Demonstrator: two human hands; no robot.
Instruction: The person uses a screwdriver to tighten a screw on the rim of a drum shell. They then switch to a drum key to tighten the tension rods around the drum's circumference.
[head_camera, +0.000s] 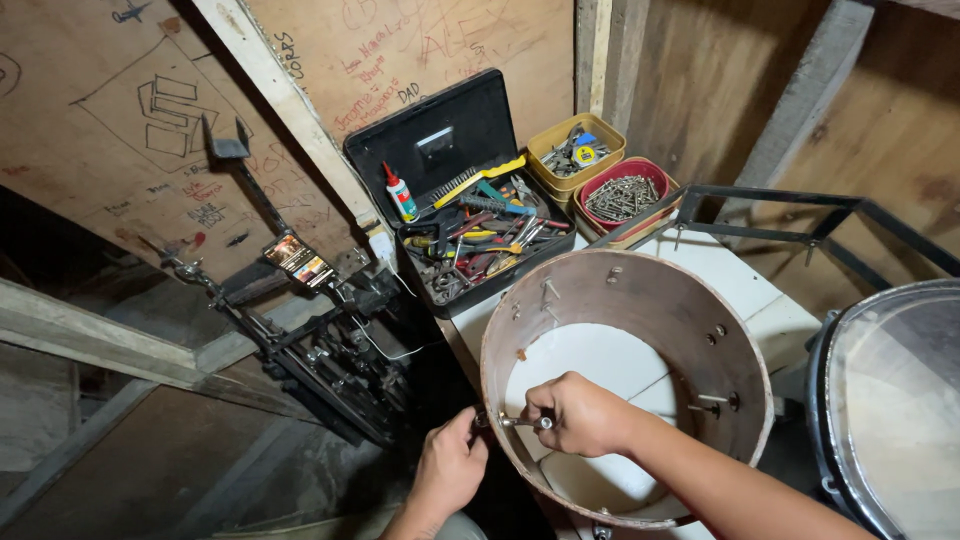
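At far left, drum stands (320, 340) lean folded against the scribbled plywood wall (120, 130), dark and tangled, well apart from the work. Just right of them the left hand (450, 465) reaches up from below to the outside of the drum shell (740, 350), its fingers pinched closed on a small fitting (481, 420) at the shell's near-left wall; what exactly sits between the fingertips is too small to tell. The right hand (580, 412) comes in from the lower right, forearm laid across the shell's rim, wrist bent down inside, fingers curled tight around a slim metal tool (520, 422) that points at the same spot from within. The step in hand looks like working a bolt through the shell wall, one hand bracing outside while the other turns inside. The next move would call for keeping the tool square on the bolt and the outer pinch steady so the hardware does not spin or drop. The shell lies open side up on a white table (770, 290). Behind it an open toolbox (470, 200) holds pliers and a glue bottle, then two tubs of screws (600, 170), and at far right another drum (890, 400).
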